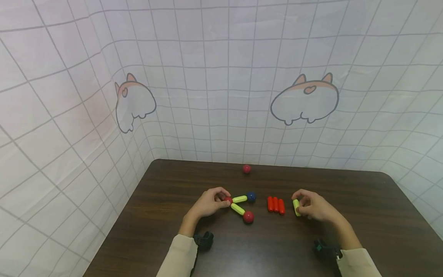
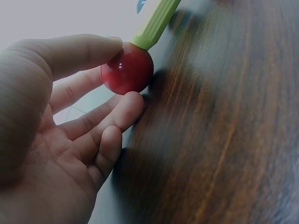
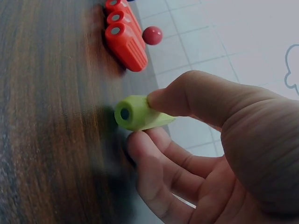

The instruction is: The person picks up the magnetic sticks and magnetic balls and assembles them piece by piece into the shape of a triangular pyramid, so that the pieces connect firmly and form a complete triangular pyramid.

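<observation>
My left hand (image 1: 209,202) pinches a red ball (image 2: 127,71) between thumb and fingers. Two yellow-green sticks meet at that ball: one stick (image 1: 240,199) runs right to a blue ball (image 1: 251,197), the other stick (image 1: 237,209) slants toward me to a second red ball (image 1: 248,217). Over on the right, my right hand (image 1: 316,207) holds a loose yellow-green stick (image 3: 140,113) by thumb and fingertips, close over the table. A dark round disc shows in that stick's end in the right wrist view.
Three red sticks (image 1: 275,204) lie side by side between the hands. Another red ball (image 1: 247,169) sits near the far edge of the dark wooden table (image 1: 194,173). Behind it hangs a white gridded curtain (image 1: 221,96). Each wrist wears a black camera band (image 1: 204,241).
</observation>
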A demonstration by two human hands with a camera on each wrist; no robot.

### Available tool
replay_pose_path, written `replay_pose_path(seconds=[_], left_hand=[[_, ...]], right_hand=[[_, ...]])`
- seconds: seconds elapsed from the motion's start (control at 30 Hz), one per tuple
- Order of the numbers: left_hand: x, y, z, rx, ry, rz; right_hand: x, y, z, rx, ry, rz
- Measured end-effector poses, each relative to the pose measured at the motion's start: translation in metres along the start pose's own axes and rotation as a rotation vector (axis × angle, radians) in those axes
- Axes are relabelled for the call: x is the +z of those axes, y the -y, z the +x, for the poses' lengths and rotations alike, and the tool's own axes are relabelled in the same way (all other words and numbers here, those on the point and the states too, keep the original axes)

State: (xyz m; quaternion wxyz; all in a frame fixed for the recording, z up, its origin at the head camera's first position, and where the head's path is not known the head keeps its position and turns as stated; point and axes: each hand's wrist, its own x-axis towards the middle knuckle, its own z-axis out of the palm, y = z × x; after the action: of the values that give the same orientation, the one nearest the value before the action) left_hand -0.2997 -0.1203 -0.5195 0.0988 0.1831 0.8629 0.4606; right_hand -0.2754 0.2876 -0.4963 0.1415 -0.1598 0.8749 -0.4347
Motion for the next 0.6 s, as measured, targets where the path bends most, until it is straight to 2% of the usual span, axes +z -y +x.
replay_pose_path(seconds=[0.13,0.6], left_hand=[[0.0001,0.0007,0.0001,0.000,0.000,0.004],[-0.0001,0.0002,-0.0002,-0.002,0.001,0.003]], right_hand=[[-0.0004,-0.0011,0.0006,-0.034,-0.022,-0.032],[0.0005,-0.0042,0.0024,-0.078,-0.074,-0.016]])
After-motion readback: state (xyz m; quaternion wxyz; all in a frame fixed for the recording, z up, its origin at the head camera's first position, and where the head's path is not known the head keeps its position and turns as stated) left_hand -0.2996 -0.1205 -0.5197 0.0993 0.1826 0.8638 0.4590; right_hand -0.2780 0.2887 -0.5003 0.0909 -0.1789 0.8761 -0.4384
